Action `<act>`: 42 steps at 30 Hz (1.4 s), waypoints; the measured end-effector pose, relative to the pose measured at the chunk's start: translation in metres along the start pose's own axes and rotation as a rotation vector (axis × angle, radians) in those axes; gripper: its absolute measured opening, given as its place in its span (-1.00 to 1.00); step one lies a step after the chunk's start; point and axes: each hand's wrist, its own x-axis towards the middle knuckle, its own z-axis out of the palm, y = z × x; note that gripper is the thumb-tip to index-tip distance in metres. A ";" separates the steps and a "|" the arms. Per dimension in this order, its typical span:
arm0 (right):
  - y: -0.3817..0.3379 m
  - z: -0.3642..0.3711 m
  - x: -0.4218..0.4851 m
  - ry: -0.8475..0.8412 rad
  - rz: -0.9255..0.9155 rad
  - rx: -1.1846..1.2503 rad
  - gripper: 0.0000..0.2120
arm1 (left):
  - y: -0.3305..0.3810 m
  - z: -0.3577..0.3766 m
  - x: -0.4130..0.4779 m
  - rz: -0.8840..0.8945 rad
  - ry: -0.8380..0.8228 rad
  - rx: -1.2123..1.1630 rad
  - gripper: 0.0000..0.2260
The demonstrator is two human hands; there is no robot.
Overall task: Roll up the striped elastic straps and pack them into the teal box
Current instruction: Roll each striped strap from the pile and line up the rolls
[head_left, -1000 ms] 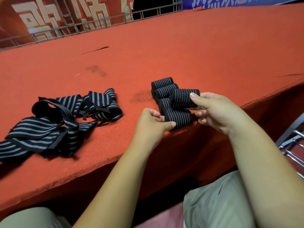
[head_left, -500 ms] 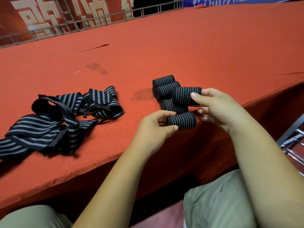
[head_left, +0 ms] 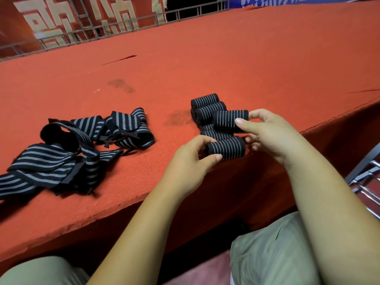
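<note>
Striped straps, rolled point(head_left: 205, 104) – a tight cluster of short black rolls with grey lines, stacked near the front edge of the red table point(head_left: 257, 58). Nearest roll point(head_left: 227, 148): lying on its side at the table edge, its left end pinched by the left hand point(head_left: 189, 161), thumb in front and fingers curled over the top. Upper roll point(head_left: 227, 121): on top of the cluster, its right end pinched by the right hand point(head_left: 271, 136) between thumb and forefinger. Loose straps point(head_left: 67, 153) – an unrolled, tangled heap, well apart to the left on the same table. Metal railing point(head_left: 123, 23) along the far edge; metal chair frame point(head_left: 366, 177) at the right.
</note>
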 end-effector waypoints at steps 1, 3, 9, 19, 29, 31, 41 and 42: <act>0.000 0.000 0.000 0.000 0.002 -0.003 -0.75 | 0.000 -0.001 0.000 0.002 0.006 0.005 -0.74; 0.000 0.000 0.001 0.004 0.005 -0.006 -0.75 | 0.001 -0.003 0.000 0.015 0.015 0.025 -0.74; 0.000 0.000 0.003 0.025 0.009 -0.001 -0.75 | 0.002 -0.007 0.003 -0.020 0.041 -0.070 -0.83; -0.005 0.000 0.000 0.033 0.039 0.111 -0.72 | -0.008 -0.003 0.015 -0.141 0.068 -0.290 -0.73; 0.002 0.003 0.006 0.073 0.022 -0.074 -0.77 | -0.005 -0.005 0.020 -0.216 0.023 -0.417 -0.85; 0.002 0.005 0.006 0.085 0.012 -0.079 -0.77 | -0.003 -0.004 0.020 -0.239 0.031 -0.448 -0.82; -0.005 0.008 0.002 0.133 0.001 0.214 -0.81 | 0.009 -0.012 0.030 -0.432 0.050 -0.552 -0.60; -0.006 0.008 0.001 0.114 0.009 0.229 -0.82 | 0.008 -0.012 0.031 -0.447 0.061 -0.575 -0.58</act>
